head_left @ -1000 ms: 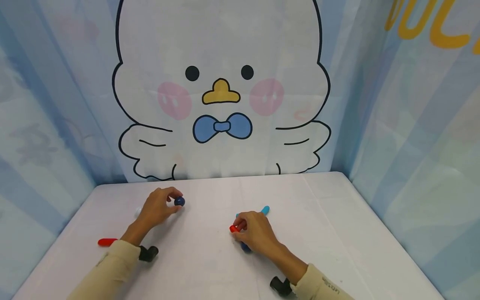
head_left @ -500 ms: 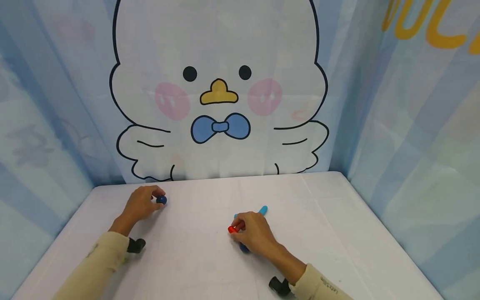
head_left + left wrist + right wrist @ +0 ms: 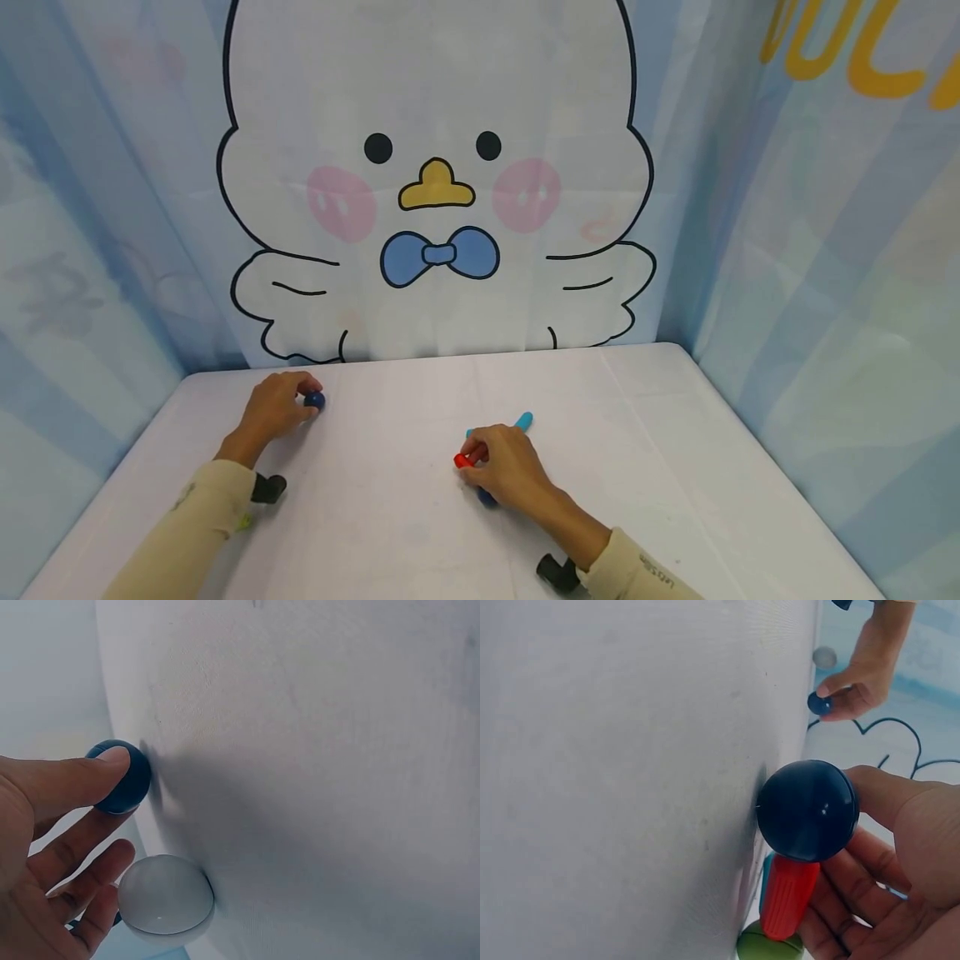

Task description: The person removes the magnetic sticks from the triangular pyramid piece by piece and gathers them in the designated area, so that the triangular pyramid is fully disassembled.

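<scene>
1 pale ball [image 3: 166,896] sits beside the left hand [image 3: 272,407] — blue ball [image 3: 133,789] pinched.

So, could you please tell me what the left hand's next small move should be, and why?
Probably have the left hand set its dark blue ball down beside the white ball and let go: the blue ball is pinched close to the tabletop, the white ball sits just by that hand, and the right hand is gripping the red stick.

Light-blue stick [image 3: 524,422] partly hidden, green ball [image 3: 769,949] cut off below, orange lettering [image 3: 861,58] cropped
</scene>
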The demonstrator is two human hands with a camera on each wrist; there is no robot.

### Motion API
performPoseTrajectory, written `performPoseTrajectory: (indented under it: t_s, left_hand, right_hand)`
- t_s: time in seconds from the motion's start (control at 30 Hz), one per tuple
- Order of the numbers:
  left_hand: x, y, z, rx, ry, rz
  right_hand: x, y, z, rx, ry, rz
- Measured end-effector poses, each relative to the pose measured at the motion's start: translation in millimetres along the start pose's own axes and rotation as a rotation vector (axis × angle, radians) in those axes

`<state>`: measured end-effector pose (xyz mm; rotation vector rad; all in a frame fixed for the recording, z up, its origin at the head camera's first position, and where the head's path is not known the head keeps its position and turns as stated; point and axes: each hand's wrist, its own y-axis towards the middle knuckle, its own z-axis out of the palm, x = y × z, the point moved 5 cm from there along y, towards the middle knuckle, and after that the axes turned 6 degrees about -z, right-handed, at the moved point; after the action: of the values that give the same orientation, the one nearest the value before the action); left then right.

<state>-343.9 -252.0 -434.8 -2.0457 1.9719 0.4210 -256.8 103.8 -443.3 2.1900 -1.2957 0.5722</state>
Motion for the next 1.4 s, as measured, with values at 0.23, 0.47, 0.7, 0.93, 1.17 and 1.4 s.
performPoseTrajectory:
  t_s: [0.23,0.47,0.7,0.93,1.17,1.4]
  left_hand:
    - [-0.9,-1.5,-3.0,0.006,-0.009,-0.004]
    - [-9.1,-6.3,-5.5,-0.031,-0.027,0.023]
    - [-45.5,-20.9,-6.6,-0.124,-0.054,0.154]
    - [-89.6,-37.6,10.1,-0.082,-0.057,0.210]
    - [-131.3,-58.5,36.7,-0.005,-0.111,0.293]
    - [-169.0,-79.5,62.4,0.142,-0.211,0.443]
  right_hand:
    - [0.1,-0.4,0.3,0.006,-0.005,0.002]
    - [0.8,-0.7,0.6,0.017,-0.016,0.004]
    - [5.1,-4.9,-5.7,0.003,-0.023,0.003]
    - [3.1,-17.6,-19.4,-0.065,-0.029,0.001]
    - [-7.3,-31.3,-25.7,-0.027,0.068,0.065]
    - [-11.9,-34.7,-22.6,0.045,0.154,0.079]
